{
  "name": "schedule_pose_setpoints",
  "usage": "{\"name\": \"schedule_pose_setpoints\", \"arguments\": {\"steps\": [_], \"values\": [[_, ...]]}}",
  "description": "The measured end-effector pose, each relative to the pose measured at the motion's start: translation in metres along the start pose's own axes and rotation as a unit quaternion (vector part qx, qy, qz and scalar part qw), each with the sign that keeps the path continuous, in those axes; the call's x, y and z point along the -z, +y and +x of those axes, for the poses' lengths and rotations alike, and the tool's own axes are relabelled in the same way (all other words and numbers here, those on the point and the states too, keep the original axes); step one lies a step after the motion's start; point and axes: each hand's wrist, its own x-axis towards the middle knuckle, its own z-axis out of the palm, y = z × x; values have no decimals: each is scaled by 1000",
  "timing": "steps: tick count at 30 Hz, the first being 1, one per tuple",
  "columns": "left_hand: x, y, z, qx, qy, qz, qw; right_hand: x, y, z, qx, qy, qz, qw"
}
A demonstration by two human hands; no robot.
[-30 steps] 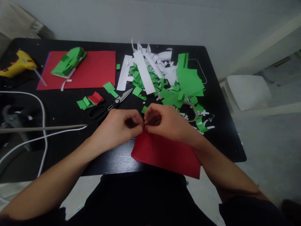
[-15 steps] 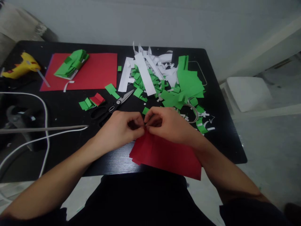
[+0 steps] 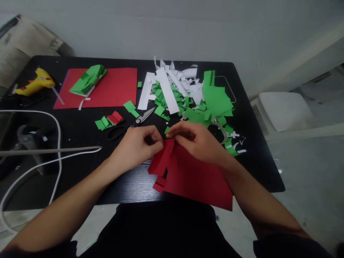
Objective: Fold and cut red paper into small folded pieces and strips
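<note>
Left hand (image 3: 138, 145) pinches the folded red paper (image 3: 162, 158), apparently to steady it. Right hand (image 3: 197, 141) half-curled beside it; grip unclear.

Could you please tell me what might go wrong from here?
The red sheet overhangs the near edge of the table, so its corner might get bumped and creased. The scissors lie close by the left hand, which might knock them. The red strip at that hand could crease if tugged.
</note>
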Motion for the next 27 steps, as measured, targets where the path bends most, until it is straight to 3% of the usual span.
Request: {"name": "schedule_pose_setpoints", "arguments": {"steps": [5, 7, 18, 27], "values": [[-1, -1, 2, 0, 0, -9, 1000, 2, 1, -3, 145, -33, -117, 982], [0, -1, 1, -4, -16, -13, 1000, 3, 1, -3, 172, -56, -150, 972], [1, -3, 1, -15, -25, -11, 1000, 2, -1, -3, 166, -110, -167, 966], [1, -3, 2, -4, -17, 8, 1000, 2, 2, -1, 158, -63, -143, 975]]}}
